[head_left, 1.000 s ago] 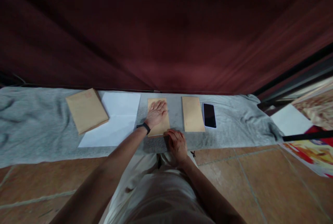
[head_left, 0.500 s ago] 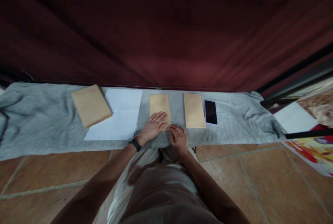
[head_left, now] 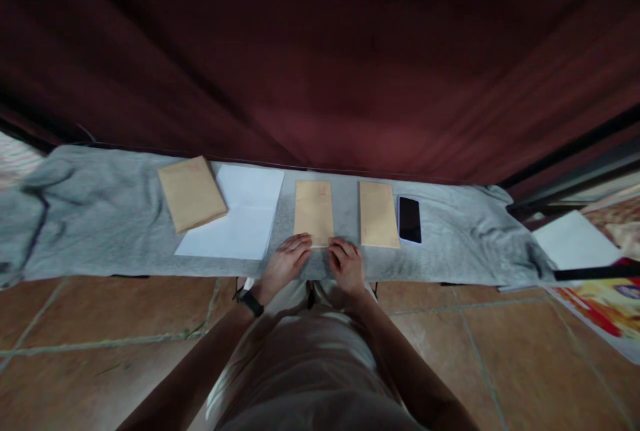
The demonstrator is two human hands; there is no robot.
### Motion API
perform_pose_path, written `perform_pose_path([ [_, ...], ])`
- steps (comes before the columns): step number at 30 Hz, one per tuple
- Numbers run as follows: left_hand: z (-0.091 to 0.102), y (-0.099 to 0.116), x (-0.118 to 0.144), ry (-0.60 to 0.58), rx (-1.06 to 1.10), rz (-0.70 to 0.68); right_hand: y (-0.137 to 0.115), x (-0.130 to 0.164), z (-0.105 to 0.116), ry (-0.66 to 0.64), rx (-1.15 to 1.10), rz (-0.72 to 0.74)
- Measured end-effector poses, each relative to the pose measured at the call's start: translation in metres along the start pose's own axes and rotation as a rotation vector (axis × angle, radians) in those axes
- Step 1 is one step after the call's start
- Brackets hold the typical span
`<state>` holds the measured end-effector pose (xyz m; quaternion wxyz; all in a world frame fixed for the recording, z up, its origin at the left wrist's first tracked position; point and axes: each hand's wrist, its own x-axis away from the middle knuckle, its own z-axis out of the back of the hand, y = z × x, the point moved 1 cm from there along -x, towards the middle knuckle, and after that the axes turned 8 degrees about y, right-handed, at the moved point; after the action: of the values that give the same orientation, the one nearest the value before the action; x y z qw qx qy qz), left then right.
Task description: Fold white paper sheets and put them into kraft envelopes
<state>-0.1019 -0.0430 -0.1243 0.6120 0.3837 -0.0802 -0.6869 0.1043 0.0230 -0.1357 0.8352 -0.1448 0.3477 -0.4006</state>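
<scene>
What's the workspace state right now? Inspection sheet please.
Surface: grey cloth spread over a tiled floor.
Job's things: middle brown envelope lying flat.
Clutter: second brown envelope, smartphone, envelope stack, white paper sheets.
Grippers: left hand and right hand flat, fingertips at the middle envelope's near edge.
Cables: nothing seen.
Surroundings: dark red curtain; printed papers at right.
</scene>
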Motion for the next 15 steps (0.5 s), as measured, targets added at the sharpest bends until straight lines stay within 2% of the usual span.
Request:
perform_pose_path([
  [4, -0.001, 0.0, 0.0, 0.022, -0.08, -0.054, -0.001, -0.001, -0.001, 0.024, 0.012, -0.004],
  [15, -0.007, -0.002, 0.002, 0.038, -0.159, 0.013, -0.002, -0.015, -0.006, -0.024, 0.09, -0.056],
])
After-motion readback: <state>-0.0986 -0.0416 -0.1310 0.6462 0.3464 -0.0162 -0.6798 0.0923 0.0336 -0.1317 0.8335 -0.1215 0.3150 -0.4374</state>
